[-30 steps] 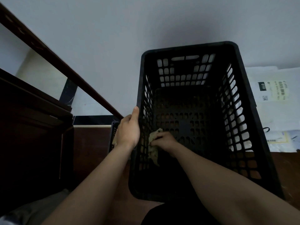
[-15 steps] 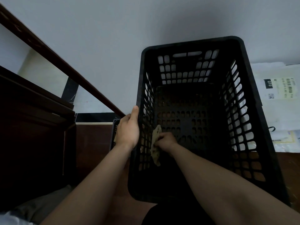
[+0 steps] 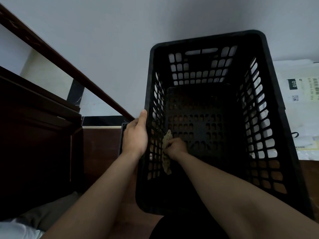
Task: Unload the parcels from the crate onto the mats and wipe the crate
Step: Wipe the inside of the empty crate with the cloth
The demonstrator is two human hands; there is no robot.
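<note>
The black lattice crate (image 3: 207,39) stands upright at the centre of the view, its mouth open toward the camera. No parcel shows inside it. White mailer parcels (image 3: 296,104) with printed labels lie just beside its right wall. Whether they lie on mats cannot be told.

Inside the crate, the right hand (image 3: 176,146) pinches a bunched tan cloth (image 3: 166,152), fingers curled round it, and holds it against the inner face of the left wall, low and near. The left hand (image 3: 135,137) grips that same wall from outside, thumb laid along the rim. Its fingers are mostly hidden.

Judgement: unloading appears complete and wiping is the step in hand.

- The left hand's brace should be maintained so the crate does not slide or tip under pressure.
- The cloth would cover more if spread flat rather than bunched.
- Strokes should follow the ribs, as the openings are likely to snag loose fabric.
- The floor of the crate and the far and right walls remain to be covered.

To the left run a dark wooden rail (image 3: 69,64) and dark wooden furniture (image 3: 34,135). A pale wall (image 3: 120,31) stands behind.
</note>
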